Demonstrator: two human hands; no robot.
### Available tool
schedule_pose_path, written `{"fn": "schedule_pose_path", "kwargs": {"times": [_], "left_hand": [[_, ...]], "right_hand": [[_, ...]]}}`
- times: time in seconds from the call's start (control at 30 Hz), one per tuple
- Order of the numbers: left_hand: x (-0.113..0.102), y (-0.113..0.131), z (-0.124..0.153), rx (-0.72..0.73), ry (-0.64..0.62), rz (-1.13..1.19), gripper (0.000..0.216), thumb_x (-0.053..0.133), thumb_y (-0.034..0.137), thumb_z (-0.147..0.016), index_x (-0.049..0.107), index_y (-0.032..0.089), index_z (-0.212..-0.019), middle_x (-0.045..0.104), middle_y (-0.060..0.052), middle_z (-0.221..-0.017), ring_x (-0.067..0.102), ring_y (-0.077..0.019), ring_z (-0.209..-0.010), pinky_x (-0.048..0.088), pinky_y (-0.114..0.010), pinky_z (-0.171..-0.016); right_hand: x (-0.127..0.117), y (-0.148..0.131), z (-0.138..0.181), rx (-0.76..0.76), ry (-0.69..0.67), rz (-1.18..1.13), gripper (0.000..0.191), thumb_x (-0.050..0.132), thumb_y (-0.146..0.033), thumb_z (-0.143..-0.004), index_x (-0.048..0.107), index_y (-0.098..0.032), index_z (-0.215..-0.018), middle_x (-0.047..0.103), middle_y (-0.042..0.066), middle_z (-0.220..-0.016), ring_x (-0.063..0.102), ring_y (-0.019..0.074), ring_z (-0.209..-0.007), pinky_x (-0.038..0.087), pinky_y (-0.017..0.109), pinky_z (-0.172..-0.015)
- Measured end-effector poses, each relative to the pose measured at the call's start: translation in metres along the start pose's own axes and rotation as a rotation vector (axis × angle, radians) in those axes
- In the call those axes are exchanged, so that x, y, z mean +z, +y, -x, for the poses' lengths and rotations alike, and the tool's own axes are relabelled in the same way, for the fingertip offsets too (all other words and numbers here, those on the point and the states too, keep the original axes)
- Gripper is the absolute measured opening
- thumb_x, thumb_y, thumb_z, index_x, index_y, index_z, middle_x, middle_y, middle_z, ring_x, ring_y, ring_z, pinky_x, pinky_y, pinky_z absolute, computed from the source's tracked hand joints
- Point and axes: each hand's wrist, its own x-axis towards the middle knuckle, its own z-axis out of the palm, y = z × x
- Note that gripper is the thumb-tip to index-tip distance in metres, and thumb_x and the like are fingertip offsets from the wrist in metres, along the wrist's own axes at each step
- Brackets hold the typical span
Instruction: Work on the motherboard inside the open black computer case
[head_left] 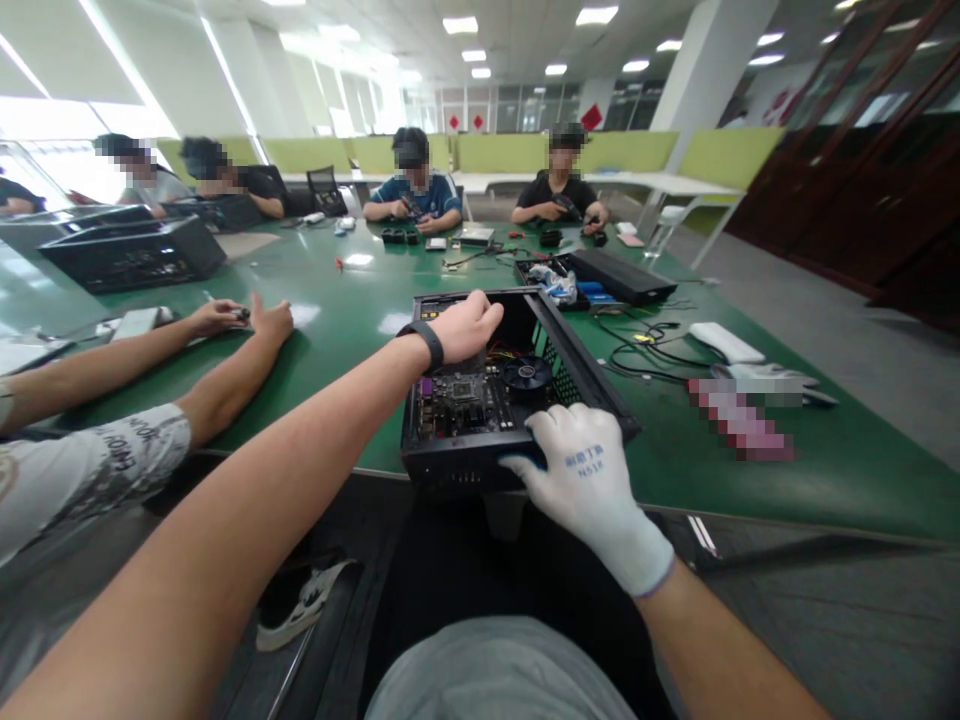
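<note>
An open black computer case [450,462] lies on its side at the table's near edge. Inside it I see a motherboard [460,390] and a round black fan [526,374]. My left hand [466,325], bare with a black band at the wrist, is over the far part of the case. Its fingers are curled together, and what they hold, if anything, is hidden. In a white work glove, my right hand [581,465] grips the case's near right edge, thumb on the outer side and fingers over the rim.
Cables [637,345], a white box [726,343] and a spare glove [776,380] lie to the right on the green table [337,400]. Behind the case is a black tray [619,275]. A co-worker's hands [251,318] are close on the left; other people sit opposite.
</note>
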Motion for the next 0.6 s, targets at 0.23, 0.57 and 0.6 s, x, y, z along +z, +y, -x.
{"fn": "schedule_pose_path", "kwargs": {"times": [0.23,0.57,0.6], "left_hand": [[-0.025,-0.011,0.01,0.013,0.299,0.13,0.019,0.047,0.039,-0.094,0.048,0.02,-0.096,0.058,-0.003,-0.083,0.053,-0.0169,-0.078,0.042,-0.032,-0.078],[-0.01,-0.033,0.016,-0.016,0.325,0.174,0.02,0.045,0.04,-0.094,0.043,0.021,-0.091,0.055,0.0,-0.075,0.052,-0.015,-0.07,0.039,-0.031,-0.068],[-0.009,-0.035,0.017,-0.017,0.322,0.179,0.02,0.045,0.04,-0.094,0.043,0.021,-0.091,0.055,0.0,-0.075,0.052,-0.015,-0.07,0.039,-0.031,-0.067]], "right_hand": [[0.04,0.024,-0.116,0.047,-0.038,0.069,0.054,0.046,-0.064,-0.089,0.059,-0.015,-0.105,0.062,0.016,-0.104,0.051,0.0282,-0.098,0.029,0.038,-0.079],[0.076,0.043,-0.224,0.11,-0.117,0.115,0.043,0.056,-0.048,-0.091,0.058,-0.017,-0.121,0.059,0.009,-0.122,0.058,0.0214,-0.108,0.048,0.045,-0.093],[0.076,0.044,-0.225,0.107,-0.12,0.116,0.043,0.057,-0.047,-0.091,0.057,-0.017,-0.122,0.058,0.009,-0.124,0.058,0.0218,-0.109,0.048,0.046,-0.094]]}}
